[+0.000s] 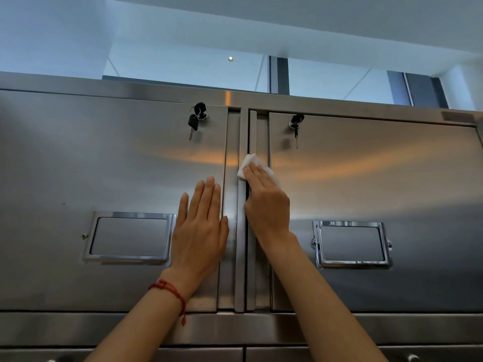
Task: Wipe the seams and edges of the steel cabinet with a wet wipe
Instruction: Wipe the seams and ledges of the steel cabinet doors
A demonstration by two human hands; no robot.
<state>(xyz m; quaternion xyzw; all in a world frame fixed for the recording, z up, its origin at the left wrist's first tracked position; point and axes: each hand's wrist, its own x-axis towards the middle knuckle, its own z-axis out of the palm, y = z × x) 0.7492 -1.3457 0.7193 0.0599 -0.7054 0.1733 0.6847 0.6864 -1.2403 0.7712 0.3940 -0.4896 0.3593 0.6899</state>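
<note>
The steel cabinet (104, 158) fills the view with two upper doors meeting at a vertical centre seam (245, 131). A white wet wipe (249, 163) lies against that seam, about halfway up the doors. My right hand (266, 199) presses the wipe onto the seam with straight fingers, and part of the wipe is hidden under them. My left hand (201, 228) rests flat on the left door beside the seam, fingers spread and pointing up, with a red cord bracelet at the wrist.
Keys hang from a lock on the left door (196, 118) and from a lock on the right door (295, 124). Each door carries a chrome label frame, left (129, 237) and right (351, 244). Lower drawers show below. Windows and ceiling lie above the cabinet top.
</note>
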